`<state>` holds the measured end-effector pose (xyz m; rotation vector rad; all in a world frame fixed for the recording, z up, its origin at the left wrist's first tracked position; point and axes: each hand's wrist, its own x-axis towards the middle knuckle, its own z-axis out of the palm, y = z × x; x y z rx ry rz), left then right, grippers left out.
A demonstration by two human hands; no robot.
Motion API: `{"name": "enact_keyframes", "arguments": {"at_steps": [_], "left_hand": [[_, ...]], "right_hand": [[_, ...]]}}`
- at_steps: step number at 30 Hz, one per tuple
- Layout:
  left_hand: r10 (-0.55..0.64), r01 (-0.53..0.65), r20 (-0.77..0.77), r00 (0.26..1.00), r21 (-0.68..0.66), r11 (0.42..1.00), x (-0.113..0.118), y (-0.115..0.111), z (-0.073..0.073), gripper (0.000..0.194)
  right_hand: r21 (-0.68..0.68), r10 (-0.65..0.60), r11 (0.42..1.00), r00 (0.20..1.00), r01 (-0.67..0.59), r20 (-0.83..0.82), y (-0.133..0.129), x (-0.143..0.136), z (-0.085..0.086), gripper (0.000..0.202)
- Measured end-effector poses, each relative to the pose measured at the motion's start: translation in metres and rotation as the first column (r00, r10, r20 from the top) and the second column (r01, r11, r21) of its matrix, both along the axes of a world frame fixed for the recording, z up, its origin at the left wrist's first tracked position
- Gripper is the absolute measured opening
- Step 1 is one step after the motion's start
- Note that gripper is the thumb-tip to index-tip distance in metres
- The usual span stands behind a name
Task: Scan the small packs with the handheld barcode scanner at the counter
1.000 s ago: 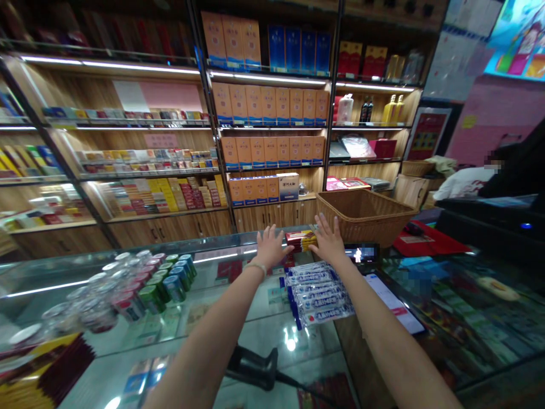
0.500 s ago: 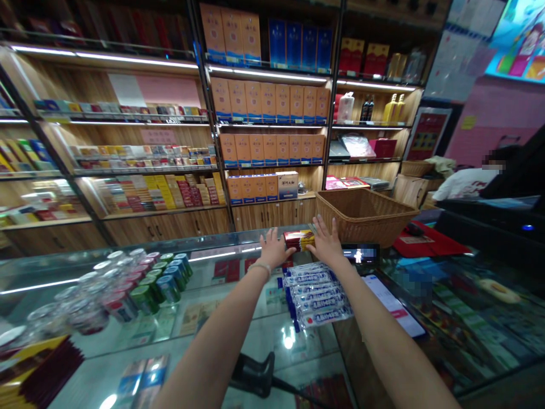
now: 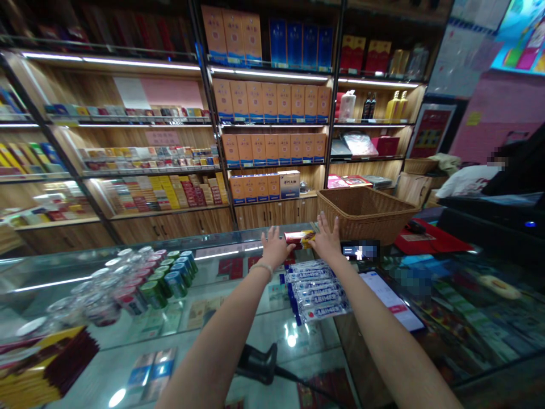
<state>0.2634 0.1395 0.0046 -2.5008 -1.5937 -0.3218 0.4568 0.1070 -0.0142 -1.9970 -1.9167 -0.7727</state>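
Note:
At the far edge of the glass counter lies a small stack of red-and-yellow snack packets. My left hand is at its left end, fingers stretched out, with the thumb near the packets. On the opposite end is my right hand, its fingers spread and its thumb against or close to the stack. Neither hand wraps round the packets. Just below my hands several blue-and-white wrapped sticks lie in an overlapping row, partly covered by my right forearm.
A wicker basket stands behind my right hand. A lit phone lies to the right, a black scanner between my forearms. Cans and a stack of yellow packets are at left. A person is at far right.
The view has shifted slightly. The red-and-yellow packets sit more evenly between my hands, which stay at the two ends with fingers spread.

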Motion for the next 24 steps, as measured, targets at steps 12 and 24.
{"name": "enact_keyframes", "arguments": {"at_steps": [12, 24], "left_hand": [[0.079, -0.084, 0.053, 0.996, 0.099, 0.992, -0.007, -0.011, 0.013, 0.037], [0.061, -0.12, 0.19, 0.98, 0.317, 0.941, -0.052, -0.039, 0.067, 0.04]], "right_hand": [[0.1, -0.004, 0.995, 0.982, 0.023, -0.189, -0.011, -0.012, 0.007, 0.033], [0.409, 0.125, 0.912, 0.953, -0.001, -0.276, -0.031, -0.049, 0.042, 0.039]]}}
